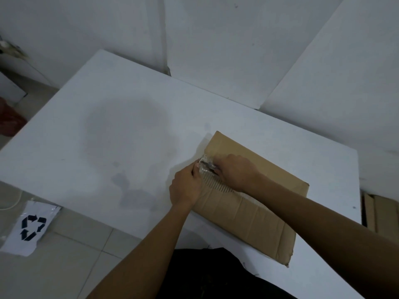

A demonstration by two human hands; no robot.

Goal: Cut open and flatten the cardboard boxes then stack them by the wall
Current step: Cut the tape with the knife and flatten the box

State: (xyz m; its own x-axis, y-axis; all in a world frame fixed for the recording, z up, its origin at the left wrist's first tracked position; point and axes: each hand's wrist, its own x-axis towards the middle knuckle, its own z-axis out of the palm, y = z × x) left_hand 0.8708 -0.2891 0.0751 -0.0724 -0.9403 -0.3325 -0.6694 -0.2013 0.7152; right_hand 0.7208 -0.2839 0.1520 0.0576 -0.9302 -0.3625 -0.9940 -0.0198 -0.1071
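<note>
A brown cardboard box lies on the right half of the white table, its near face creased and its corrugated edge exposed. At its left end, clear crumpled tape peels off the seam. My left hand grips the box's left edge with fingers by the tape. My right hand rests on top of the box, closed around a small dark tool at the tape; the tool is mostly hidden.
White panels lean against the wall behind the table. A white sheet with a recycling symbol lies on the tiled floor at left. More cardboard stands beside the table at right. A reddish object sits far left.
</note>
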